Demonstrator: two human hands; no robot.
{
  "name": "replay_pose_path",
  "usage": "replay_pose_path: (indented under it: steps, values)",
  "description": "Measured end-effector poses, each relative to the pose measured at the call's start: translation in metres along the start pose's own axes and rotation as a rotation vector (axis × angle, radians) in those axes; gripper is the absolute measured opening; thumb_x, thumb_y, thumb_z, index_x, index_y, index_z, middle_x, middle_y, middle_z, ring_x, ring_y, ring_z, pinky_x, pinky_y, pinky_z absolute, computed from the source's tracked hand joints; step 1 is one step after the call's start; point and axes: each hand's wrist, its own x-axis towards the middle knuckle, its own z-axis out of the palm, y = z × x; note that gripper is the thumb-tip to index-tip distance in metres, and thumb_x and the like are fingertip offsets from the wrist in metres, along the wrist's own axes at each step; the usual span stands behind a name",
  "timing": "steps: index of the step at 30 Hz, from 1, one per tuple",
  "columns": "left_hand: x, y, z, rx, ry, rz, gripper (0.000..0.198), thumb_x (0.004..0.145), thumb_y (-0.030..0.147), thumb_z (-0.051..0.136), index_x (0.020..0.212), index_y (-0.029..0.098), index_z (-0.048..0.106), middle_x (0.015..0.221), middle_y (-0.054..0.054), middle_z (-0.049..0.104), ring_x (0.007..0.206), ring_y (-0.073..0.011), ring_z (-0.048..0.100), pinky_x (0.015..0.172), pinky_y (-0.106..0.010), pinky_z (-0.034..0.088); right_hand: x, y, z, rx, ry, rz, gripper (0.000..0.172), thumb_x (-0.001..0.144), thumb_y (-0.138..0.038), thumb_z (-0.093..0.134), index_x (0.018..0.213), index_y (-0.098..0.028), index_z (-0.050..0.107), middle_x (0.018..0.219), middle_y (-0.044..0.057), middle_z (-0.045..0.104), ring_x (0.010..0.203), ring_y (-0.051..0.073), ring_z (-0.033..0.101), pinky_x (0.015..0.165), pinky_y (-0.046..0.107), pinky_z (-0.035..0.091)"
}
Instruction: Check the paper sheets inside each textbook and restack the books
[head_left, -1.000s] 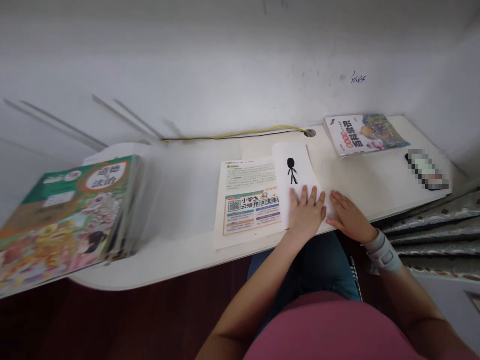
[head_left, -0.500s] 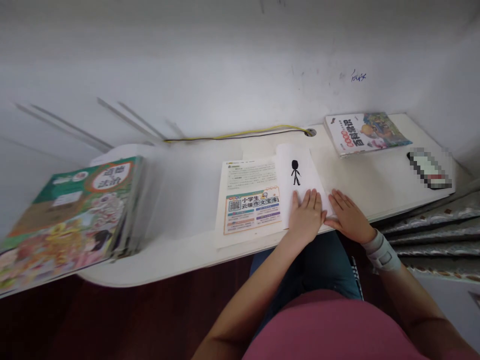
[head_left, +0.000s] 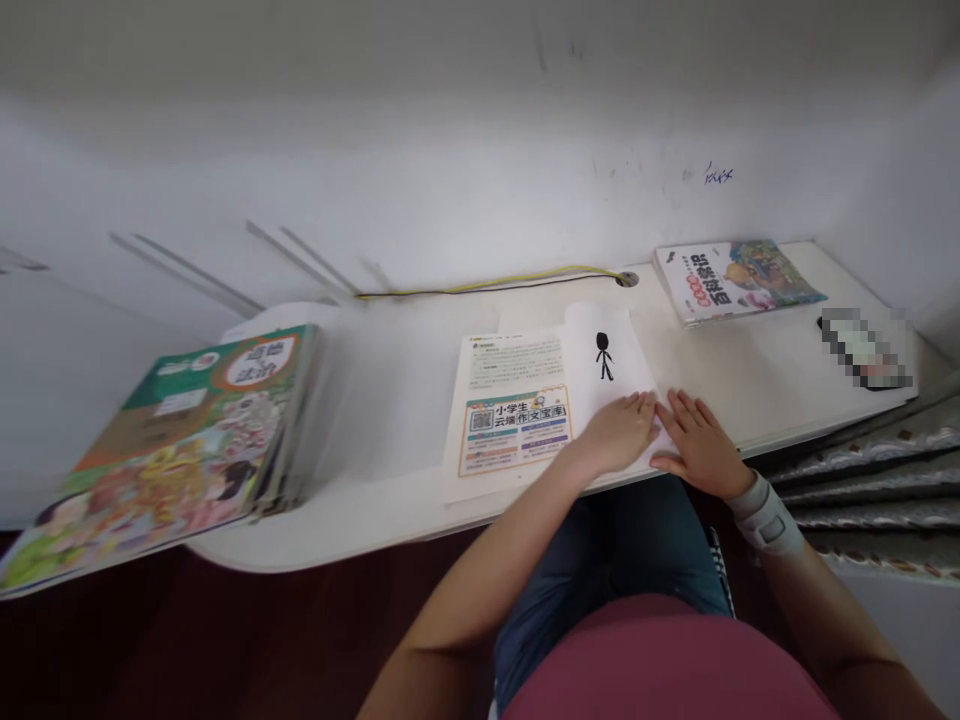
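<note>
Left hand (head_left: 621, 434) turned toward right hand (head_left: 701, 442), both palm-down, unclenched, grasping nothing, open book (head_left: 516, 428) under left, its edge by right

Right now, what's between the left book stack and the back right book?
The open booklet, left hand on its right page; shows in the head view.

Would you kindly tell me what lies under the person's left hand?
The left hand lies on the white page, whose black stick figure shows beyond it. Anything printed on the part beneath the hand is covered and cannot be seen.
</note>
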Motion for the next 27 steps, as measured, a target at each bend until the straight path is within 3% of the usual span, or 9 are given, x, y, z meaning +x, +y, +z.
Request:
replay_pose_path:
  steps: [2, 5, 9, 19, 23, 27]
  values:
    - [0.01, -0.015, -0.016, 0.051, -0.012, 0.001, 0.055, 0.095, 0.035, 0.028, 0.139, 0.004, 0.033, 0.14, -0.018, 0.043, 0.132, -0.0231, 0.038, 0.11, -0.041, 0.024, 0.001, -0.001, 0.0, -0.006, 0.009, 0.008, 0.079, 0.085, -0.065, 0.036, 0.138, -0.006, 0.038, 0.145, 0.025, 0.033, 0.136, 0.033, 0.026, 0.107, 0.05, 0.027]
    - [0.036, -0.041, -0.034, 0.148, -0.01, -0.181, 0.061, 0.091, 0.047, 0.036, 0.139, 0.009, 0.037, 0.148, -0.019, 0.03, 0.14, -0.0315, 0.018, 0.11, -0.057, 0.008, 0.001, -0.001, 0.001, 0.002, 0.027, 0.016, 0.076, 0.086, -0.063, 0.036, 0.137, -0.008, 0.04, 0.144, 0.024, 0.034, 0.136, 0.033, 0.028, 0.106, 0.05, 0.029]
    - [0.071, -0.072, -0.041, 0.173, -0.053, -0.364, 0.076, 0.083, 0.064, 0.037, 0.142, 0.016, 0.034, 0.152, -0.017, 0.02, 0.14, -0.039, 0.008, 0.105, -0.065, 0.003, 0.001, -0.001, 0.001, 0.019, 0.048, 0.017, 0.072, 0.087, -0.06, 0.039, 0.137, -0.009, 0.041, 0.144, 0.023, 0.035, 0.135, 0.032, 0.029, 0.105, 0.05, 0.03]
    - [0.086, -0.101, -0.045, 0.101, -0.094, -0.362, 0.09, 0.068, 0.08, 0.042, 0.138, 0.024, 0.041, 0.15, -0.017, 0.027, 0.136, -0.0454, 0.015, 0.102, -0.068, 0.001, 0.001, -0.004, 0.0, 0.009, 0.044, 0.021, 0.071, 0.087, -0.059, 0.038, 0.136, -0.008, 0.042, 0.144, 0.023, 0.036, 0.135, 0.033, 0.03, 0.106, 0.048, 0.029]
    - [0.089, -0.104, -0.047, 0.158, -0.116, -0.367, 0.085, 0.068, 0.081, 0.039, 0.133, 0.026, 0.048, 0.142, -0.017, 0.041, 0.128, -0.0442, 0.03, 0.1, -0.069, 0.006, 0.002, -0.004, -0.001, 0.024, 0.055, 0.02, 0.07, 0.088, -0.059, 0.037, 0.136, -0.008, 0.042, 0.144, 0.023, 0.036, 0.135, 0.032, 0.03, 0.105, 0.05, 0.03]
    - [0.091, -0.101, -0.049, 0.186, -0.119, -0.35, 0.079, 0.07, 0.079, 0.04, 0.129, 0.027, 0.052, 0.139, -0.015, 0.044, 0.126, -0.0422, 0.034, 0.101, -0.067, 0.009, 0.002, -0.004, -0.001, 0.04, 0.059, 0.02, 0.07, 0.088, -0.058, 0.038, 0.137, -0.009, 0.041, 0.144, 0.023, 0.036, 0.135, 0.032, 0.029, 0.106, 0.05, 0.029]
